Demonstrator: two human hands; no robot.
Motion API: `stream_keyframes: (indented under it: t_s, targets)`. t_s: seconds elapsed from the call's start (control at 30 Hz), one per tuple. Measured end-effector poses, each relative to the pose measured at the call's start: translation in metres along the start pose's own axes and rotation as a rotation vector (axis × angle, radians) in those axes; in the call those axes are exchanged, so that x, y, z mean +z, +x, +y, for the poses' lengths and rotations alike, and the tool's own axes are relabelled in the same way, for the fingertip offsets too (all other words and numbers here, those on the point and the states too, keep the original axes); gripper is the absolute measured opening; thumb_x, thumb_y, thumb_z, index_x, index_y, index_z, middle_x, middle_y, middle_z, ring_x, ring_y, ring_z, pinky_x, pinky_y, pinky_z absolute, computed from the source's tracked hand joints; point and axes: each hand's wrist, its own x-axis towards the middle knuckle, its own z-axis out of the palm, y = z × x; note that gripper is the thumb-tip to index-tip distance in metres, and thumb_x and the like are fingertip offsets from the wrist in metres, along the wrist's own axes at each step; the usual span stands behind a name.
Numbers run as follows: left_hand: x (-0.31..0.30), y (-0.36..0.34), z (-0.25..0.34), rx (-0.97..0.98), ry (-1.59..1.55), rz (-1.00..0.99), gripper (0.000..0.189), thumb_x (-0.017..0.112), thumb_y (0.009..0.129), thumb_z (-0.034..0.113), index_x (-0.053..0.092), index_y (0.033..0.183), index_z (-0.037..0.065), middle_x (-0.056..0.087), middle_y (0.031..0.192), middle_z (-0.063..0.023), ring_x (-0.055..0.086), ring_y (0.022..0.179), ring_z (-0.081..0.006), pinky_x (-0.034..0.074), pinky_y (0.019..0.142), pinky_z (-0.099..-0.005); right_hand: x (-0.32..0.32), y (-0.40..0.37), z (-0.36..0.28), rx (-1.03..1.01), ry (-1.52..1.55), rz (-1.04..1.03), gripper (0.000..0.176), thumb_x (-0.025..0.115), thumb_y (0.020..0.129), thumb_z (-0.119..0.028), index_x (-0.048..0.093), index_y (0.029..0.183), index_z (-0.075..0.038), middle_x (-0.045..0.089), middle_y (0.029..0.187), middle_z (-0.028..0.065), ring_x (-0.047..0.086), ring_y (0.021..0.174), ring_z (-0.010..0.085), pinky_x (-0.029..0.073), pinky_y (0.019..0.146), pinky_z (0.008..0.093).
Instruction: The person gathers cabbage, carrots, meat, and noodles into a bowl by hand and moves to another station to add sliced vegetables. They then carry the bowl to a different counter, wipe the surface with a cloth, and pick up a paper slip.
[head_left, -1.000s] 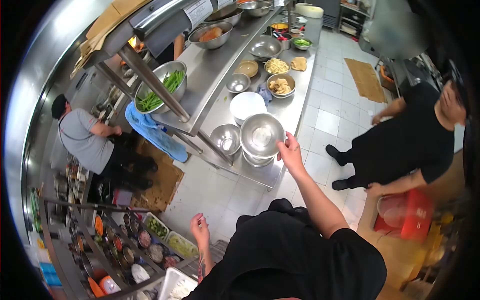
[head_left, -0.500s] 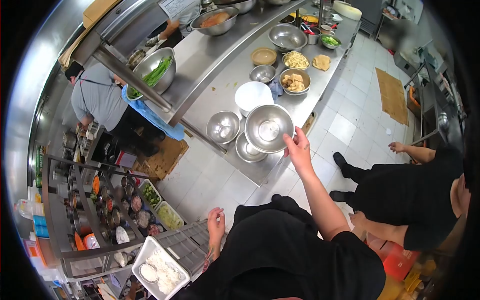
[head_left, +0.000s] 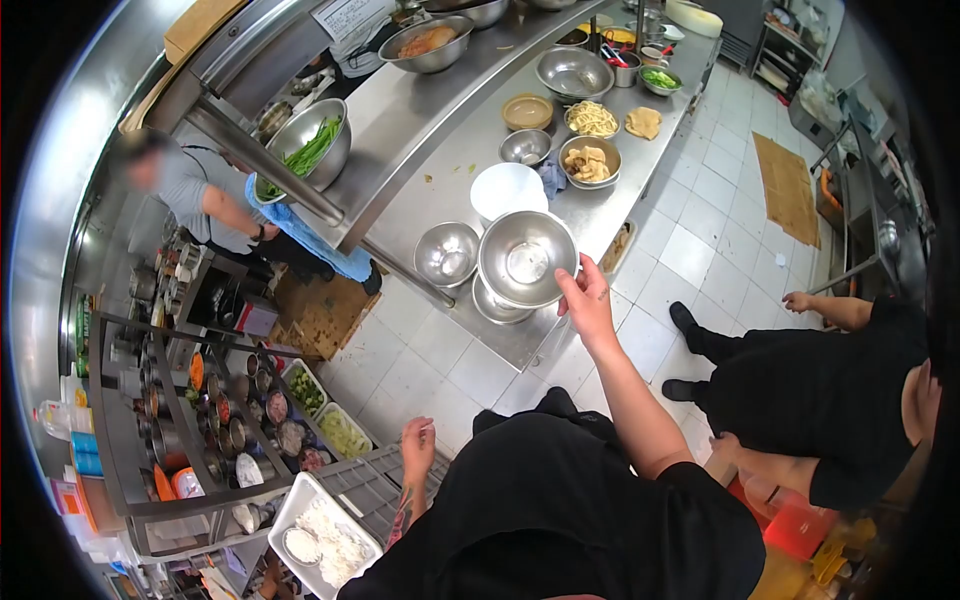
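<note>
My right hand (head_left: 590, 305) grips the rim of a steel mixing bowl (head_left: 527, 258), thumb on the inside. The bowl is held above the near end of the steel counter, partly hiding a smaller steel bowl (head_left: 497, 303) beneath it. To its left another steel bowl (head_left: 446, 254) rests on the counter. A round white container (head_left: 508, 190) stands just behind the held bowl. My left hand (head_left: 418, 446) hangs low by my side with loosely bent fingers, holding nothing, near a white tub (head_left: 325, 535) of white food.
The steel counter (head_left: 415, 190) has bowls of noodles (head_left: 592, 119) and yellowish pieces (head_left: 588, 163) farther back. A raised shelf holds a bowl of green vegetables (head_left: 305, 150). An ingredient rack (head_left: 215, 420) stands left. One person (head_left: 225, 200) is beyond it; another (head_left: 820, 395) is at right.
The held bowl and my right hand have shifted slightly left. My left hand has moved a little left. The person at far left has turned and raised an arm.
</note>
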Motion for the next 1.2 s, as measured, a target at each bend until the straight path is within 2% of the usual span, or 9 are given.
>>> stream_keyframes:
  t_s: [0.17,0.63,0.93,1.2]
  targets:
    - [0.006,0.0,0.005,-0.045,-0.051,-0.084,0.016,0.063,0.094,0.01,0.071,0.107,0.003,0.062,0.121,-0.0199,0.066,0.101,-0.0275,0.058,0.082,-0.0326,0.001,-0.001,-0.003,-0.001,0.002,0.001,0.042,0.063,0.095,-0.016,0.053,0.131,0.004,0.06,0.071,0.0024,0.051,0.052,0.0074,0.041,0.045,0.025]
    - [0.014,-0.006,-0.005,-0.091,-0.064,-0.09,0.018,0.062,0.095,0.012,0.071,0.108,0.003,0.061,0.122,-0.0199,0.067,0.099,-0.0264,0.058,0.084,-0.0328,0.001,0.001,-0.006,0.026,-0.015,-0.03,0.042,0.064,0.096,-0.017,0.055,0.131,0.003,0.057,0.073,0.0006,0.051,0.052,0.0072,0.043,0.048,0.0239]
    - [0.021,-0.01,-0.006,-0.081,-0.052,-0.081,0.018,0.062,0.095,0.012,0.07,0.108,0.003,0.061,0.122,-0.0201,0.065,0.102,-0.0273,0.058,0.084,-0.0332,0.001,0.001,-0.006,0.006,0.005,-0.049,0.044,0.064,0.096,-0.018,0.053,0.131,0.005,0.061,0.073,0.002,0.05,0.052,0.007,0.04,0.045,0.0243]
    - [0.021,-0.012,-0.006,-0.092,-0.047,-0.077,0.02,0.062,0.097,0.014,0.07,0.11,0.002,0.062,0.122,-0.0182,0.066,0.102,-0.0257,0.056,0.086,-0.0327,0.002,0.0,-0.008,0.008,-0.012,-0.154,0.049,0.053,0.103,-0.031,0.046,0.14,0.001,0.064,0.077,0.0076,0.052,0.051,0.0078,0.043,0.054,0.0219]
